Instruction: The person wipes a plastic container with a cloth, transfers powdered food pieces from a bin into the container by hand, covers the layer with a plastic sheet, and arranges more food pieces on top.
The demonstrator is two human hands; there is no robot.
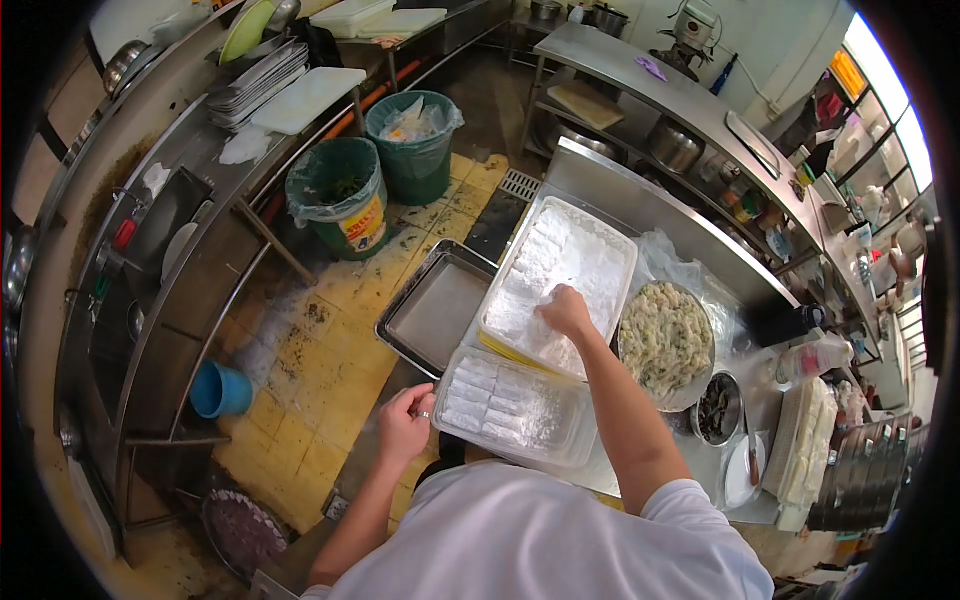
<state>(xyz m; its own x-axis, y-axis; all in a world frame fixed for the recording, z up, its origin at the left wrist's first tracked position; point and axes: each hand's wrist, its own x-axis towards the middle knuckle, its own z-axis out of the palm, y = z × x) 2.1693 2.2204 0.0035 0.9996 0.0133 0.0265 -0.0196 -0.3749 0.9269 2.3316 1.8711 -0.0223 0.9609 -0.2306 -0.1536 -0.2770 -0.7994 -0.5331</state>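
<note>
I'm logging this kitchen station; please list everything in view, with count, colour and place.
Rectangular tub: one, white, centre, holding white powder
Clear container: one, colourless, nearer the wearer
Powdered rolls: several, white, inside that container
Baking tray: one, silver, left of tub
Large bowl: one, silver, right of tub, green-flecked mixture inside
Small bowl: one, silver, nearby, dark pieces inside
Knife: one, brown-handled, on white plate
Lined bins: two, green, floor
Bucket: one, blue, floor, left
Cloth: one, purple, far counter
Smaller shelf items: too indistinct to count
Left hand: one, bare, at container's corner
Right hand: one, bare, in powder
</note>
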